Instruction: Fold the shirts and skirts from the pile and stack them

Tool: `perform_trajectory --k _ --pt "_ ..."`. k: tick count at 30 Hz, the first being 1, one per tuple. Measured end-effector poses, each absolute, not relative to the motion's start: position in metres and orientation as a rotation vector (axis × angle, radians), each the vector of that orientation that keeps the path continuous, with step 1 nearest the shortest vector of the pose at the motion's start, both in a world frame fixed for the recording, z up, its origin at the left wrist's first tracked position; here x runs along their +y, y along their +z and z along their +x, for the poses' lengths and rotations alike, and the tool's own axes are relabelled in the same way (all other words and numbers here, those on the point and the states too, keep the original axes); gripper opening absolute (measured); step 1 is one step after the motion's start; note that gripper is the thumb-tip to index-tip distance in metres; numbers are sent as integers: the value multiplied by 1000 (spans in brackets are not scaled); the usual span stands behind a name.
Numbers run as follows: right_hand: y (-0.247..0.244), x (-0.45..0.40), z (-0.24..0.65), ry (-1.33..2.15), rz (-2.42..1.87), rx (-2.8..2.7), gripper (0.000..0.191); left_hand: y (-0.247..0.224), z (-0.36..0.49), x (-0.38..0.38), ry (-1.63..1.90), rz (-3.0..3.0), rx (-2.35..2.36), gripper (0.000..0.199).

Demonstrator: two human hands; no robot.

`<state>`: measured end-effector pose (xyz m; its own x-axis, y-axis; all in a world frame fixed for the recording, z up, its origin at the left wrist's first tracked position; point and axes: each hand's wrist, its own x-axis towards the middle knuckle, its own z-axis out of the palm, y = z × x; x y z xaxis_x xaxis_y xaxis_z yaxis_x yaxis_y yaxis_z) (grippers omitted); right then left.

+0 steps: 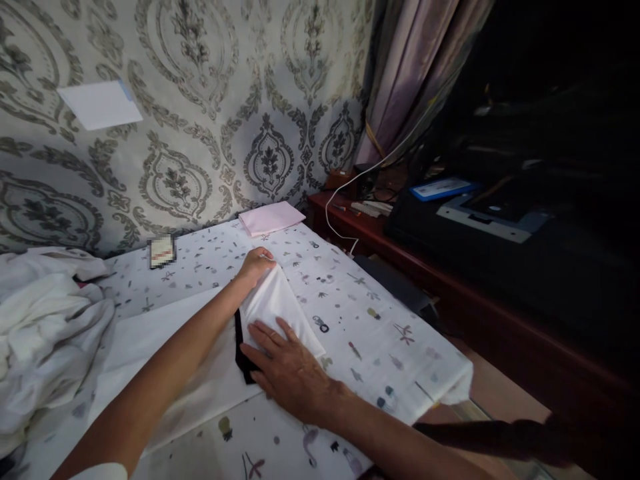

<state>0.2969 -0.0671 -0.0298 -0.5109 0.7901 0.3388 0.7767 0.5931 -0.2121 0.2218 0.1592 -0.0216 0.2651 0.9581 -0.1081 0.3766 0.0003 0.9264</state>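
My left hand (257,265) is closed on the far corner of a folded part of a white cloth (267,300). My right hand (290,367) lies on the same folded part, palm down with its fingers spread. Along the left side of the fold runs a black strip (245,360), partly under my right fingers. More white fabric (155,320) stretches flat to the left, beneath my left forearm. All of it rests on a bed sheet (370,333) printed with small plants and figures.
A crumpled heap of white cloth (45,333) sits at the left. A folded pink cloth (273,219) and a small blurred item (163,251) lie by the patterned wall (270,133). On the right, a dark red desk (345,217) carries a white cable (327,200).
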Motion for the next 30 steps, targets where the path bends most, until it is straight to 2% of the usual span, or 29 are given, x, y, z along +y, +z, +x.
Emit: perform_trajectory --k 6,9,13,16,18,20,24,28,30 --pt "-24 -74 302 65 -1212 -2379 34 4 200 148 947 1741 1284 26" --pt "-23 -85 316 -2 -1289 -2257 32 7 177 120 922 2136 1164 35" --pt "-29 -97 341 -74 -1572 -1962 36 -13 160 74 526 2593 1097 57" --pt "-33 -98 349 -34 -1767 -1851 34 -27 158 58 212 2585 1196 69" --pt "-32 -97 349 4 -1845 -1844 31 -29 156 57 173 2555 1195 70" --pt "-28 -96 348 55 -1898 -1838 28 -23 150 62 315 2503 1155 62" --pt "-18 -92 345 173 -1981 -1814 24 2 135 81 767 2109 1160 29" --pt "-9 -88 343 359 -1976 -1705 19 20 126 100 701 1552 1241 3" --pt "-7 -86 340 486 -1907 -1576 19 21 124 102 619 1451 1249 9"
